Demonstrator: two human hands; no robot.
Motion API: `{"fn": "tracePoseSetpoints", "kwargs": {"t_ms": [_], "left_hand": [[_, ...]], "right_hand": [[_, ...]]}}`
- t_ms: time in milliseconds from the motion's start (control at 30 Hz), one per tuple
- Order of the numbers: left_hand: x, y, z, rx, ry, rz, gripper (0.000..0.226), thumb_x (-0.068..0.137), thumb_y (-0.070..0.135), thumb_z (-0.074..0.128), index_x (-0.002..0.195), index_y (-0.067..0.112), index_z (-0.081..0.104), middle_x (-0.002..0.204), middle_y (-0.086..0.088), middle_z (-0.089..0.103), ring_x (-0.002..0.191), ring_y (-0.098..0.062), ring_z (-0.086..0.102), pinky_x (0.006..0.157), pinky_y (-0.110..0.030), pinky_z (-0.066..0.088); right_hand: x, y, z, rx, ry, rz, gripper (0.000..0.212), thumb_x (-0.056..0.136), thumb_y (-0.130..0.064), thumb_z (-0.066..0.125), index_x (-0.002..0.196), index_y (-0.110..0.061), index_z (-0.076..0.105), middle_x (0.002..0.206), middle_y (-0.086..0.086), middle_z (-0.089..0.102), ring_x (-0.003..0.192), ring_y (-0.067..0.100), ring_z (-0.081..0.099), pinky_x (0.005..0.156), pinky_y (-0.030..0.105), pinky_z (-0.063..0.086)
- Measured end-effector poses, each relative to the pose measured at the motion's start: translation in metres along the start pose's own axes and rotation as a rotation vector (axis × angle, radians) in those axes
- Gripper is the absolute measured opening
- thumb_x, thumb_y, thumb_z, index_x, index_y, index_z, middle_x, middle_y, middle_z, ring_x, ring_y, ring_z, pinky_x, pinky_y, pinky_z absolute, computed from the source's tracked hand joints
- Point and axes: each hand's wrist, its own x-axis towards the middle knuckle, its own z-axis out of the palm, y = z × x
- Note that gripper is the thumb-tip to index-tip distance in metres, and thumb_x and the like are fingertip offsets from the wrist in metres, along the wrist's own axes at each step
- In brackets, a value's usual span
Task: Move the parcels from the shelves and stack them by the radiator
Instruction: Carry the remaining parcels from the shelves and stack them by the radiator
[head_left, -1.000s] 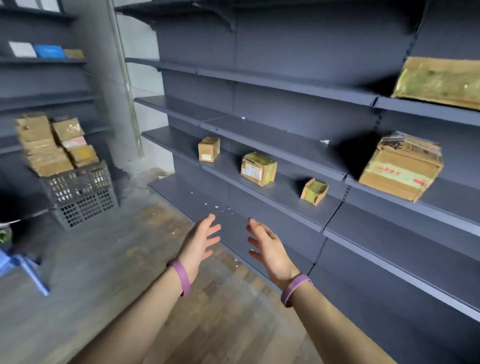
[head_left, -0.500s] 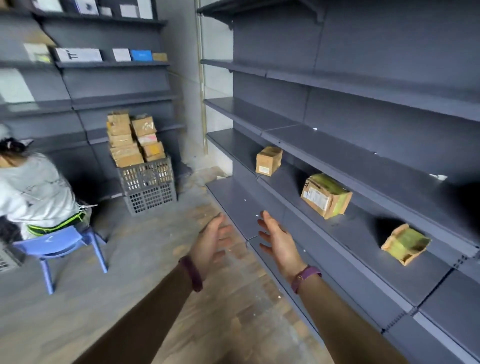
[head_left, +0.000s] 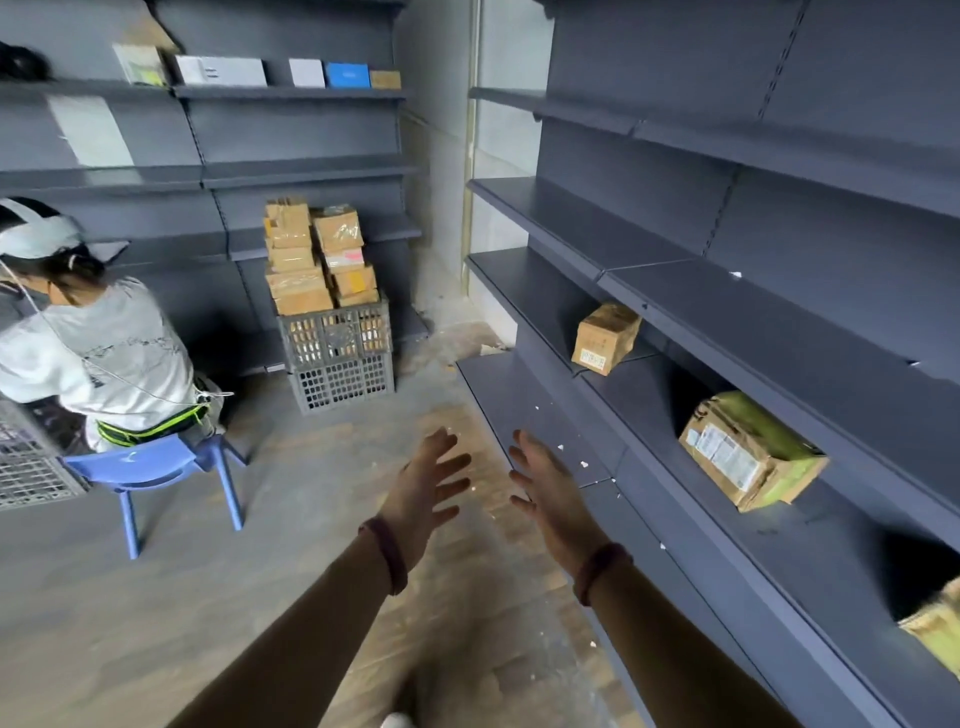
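My left hand: held out in front of me over the floor, palm turned inward, fingers straight and spread, holding nothing.
My right hand: just beside the left and apart from it, palm facing it, fingers spread wide, holding nothing, near the front edge of the low shelf.
Wristbands: a dark band on my left wrist and one on my right wrist.
Shelving on my right: dark grey, several tiers, running from near me to the far wall.
Small parcel: a brown box with a label facing out, on the second tier from the floor, further along than my hands.
Taped parcel: a bigger brown box with green tape and a white label, on the same tier, nearer to me and well apart from the small one.
Third parcel: only a corner shows at the right edge, on that tier too.
Stacked parcels: brown boxes piled high in a grey crate on the floor at the far wall.
Seated person: at far left on a blue chair, back to me.
Far shelves: white boxes, a blue one and a tan one on an upper tier.
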Motion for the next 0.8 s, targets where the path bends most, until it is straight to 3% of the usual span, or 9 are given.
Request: {"fn": "tracePoseSetpoints", "kwargs": {"t_ms": [100,167,233,300,533,800], "left_hand": [[0.051,0.015,-0.010,0.004,0.003,0.000,0.052,0.099,0.051,0.035,0.141,0.024,0.047,0.137,-0.002,0.057,0.124,-0.027,0.052,0.111,-0.050,0.033],[0.090,0.030,-0.019,0.010,-0.012,0.007,0.052,0.099,0.051,0.036,0.141,0.024,0.047,0.138,-0.002,0.056,0.126,-0.028,0.050,0.112,-0.050,0.033],[0.130,0.047,-0.028,0.019,-0.030,0.001,0.051,0.099,0.050,0.035,0.141,0.024,0.047,0.140,-0.003,0.054,0.127,-0.028,0.049,0.111,-0.049,0.033],[0.167,0.064,-0.034,0.036,-0.045,-0.025,0.051,0.100,0.050,0.035,0.141,0.023,0.047,0.140,-0.003,0.054,0.128,-0.029,0.048,0.110,-0.049,0.033],[0.279,0.101,-0.016,0.164,-0.121,-0.068,0.049,0.102,0.047,0.035,0.142,0.021,0.045,0.143,-0.004,0.052,0.130,-0.028,0.047,0.111,-0.050,0.033],[0.378,0.110,0.042,0.273,-0.275,-0.120,0.047,0.103,0.046,0.030,0.141,0.021,0.043,0.147,-0.004,0.048,0.132,-0.027,0.045,0.113,-0.051,0.031]], "right_hand": [[0.053,-0.001,0.006,-0.017,0.006,-0.007,0.028,0.105,-0.043,0.030,0.094,-0.040,0.056,0.075,-0.034,0.067,0.074,-0.016,0.063,0.059,0.006,0.047],[0.090,-0.002,0.007,-0.007,0.039,-0.002,0.029,0.104,-0.045,0.031,0.112,-0.036,0.057,0.101,-0.025,0.068,0.087,-0.009,0.063,0.073,0.012,0.049],[0.125,-0.007,0.007,-0.011,0.093,0.001,0.045,0.103,-0.048,0.031,0.138,-0.025,0.046,0.135,-0.010,0.055,0.117,0.008,0.055,0.096,0.027,0.045],[0.157,-0.014,0.009,-0.019,0.131,0.008,0.053,0.102,-0.050,0.031,0.147,-0.021,0.036,0.151,0.002,0.041,0.137,0.021,0.041,0.107,0.037,0.037],[0.244,-0.035,0.006,0.042,0.240,0.015,0.056,0.101,-0.052,0.030,0.149,-0.023,0.033,0.156,0.006,0.035,0.143,0.023,0.034,0.116,0.043,0.031],[0.315,-0.036,-0.058,0.225,0.385,0.104,0.055,0.101,-0.049,0.034,0.149,-0.021,0.034,0.158,0.004,0.032,0.146,0.024,0.029,0.120,0.043,0.022]]}}
